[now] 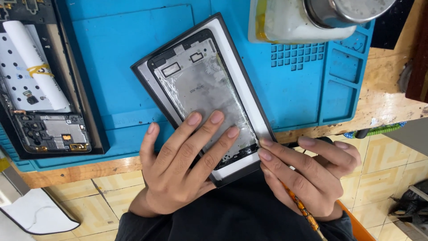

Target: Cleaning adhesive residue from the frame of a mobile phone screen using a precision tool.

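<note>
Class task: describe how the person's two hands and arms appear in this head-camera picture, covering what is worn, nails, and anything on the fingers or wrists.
Both the left hand and the right hand are bare: no gloves, rings or watch visible. The fingernails are short and unpainted. Dark sleeves end at the wrists.
</note>
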